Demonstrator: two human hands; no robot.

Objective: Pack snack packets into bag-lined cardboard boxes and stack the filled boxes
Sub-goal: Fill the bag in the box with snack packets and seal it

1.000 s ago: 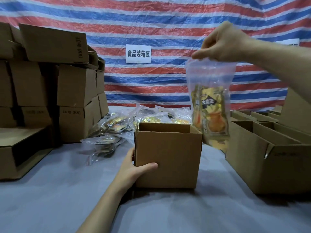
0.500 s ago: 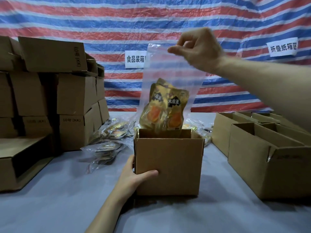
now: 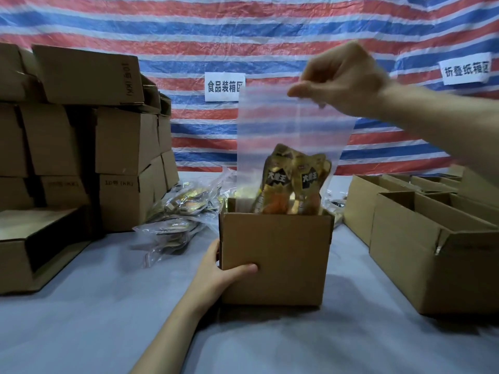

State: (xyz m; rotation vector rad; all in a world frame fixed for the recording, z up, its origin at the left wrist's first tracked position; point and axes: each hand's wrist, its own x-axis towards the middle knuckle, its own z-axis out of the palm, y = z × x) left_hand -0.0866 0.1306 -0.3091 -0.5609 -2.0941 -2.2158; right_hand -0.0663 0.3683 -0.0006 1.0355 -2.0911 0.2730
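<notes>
An open cardboard box (image 3: 280,255) stands on the grey table in the middle. My left hand (image 3: 218,273) grips its near left corner, thumb across the front face. My right hand (image 3: 340,79) pinches the top edge of a clear plastic bag (image 3: 291,130) that hangs straight down. Yellow and black snack packets (image 3: 294,182) sit in the bag's bottom, and that bottom dips just inside the box's opening. How deep the bag reaches is hidden by the box wall.
A heap of bagged snack packets (image 3: 178,211) lies behind and left of the box. Stacked cardboard boxes (image 3: 81,136) fill the left side. Several open boxes (image 3: 432,252) stand at the right. A striped tarp with white signs hangs behind.
My right hand carried the bag of packets from the right of the box to above it and lowered it, so its bottom now dips into the opening. My left hand kept its hold.
</notes>
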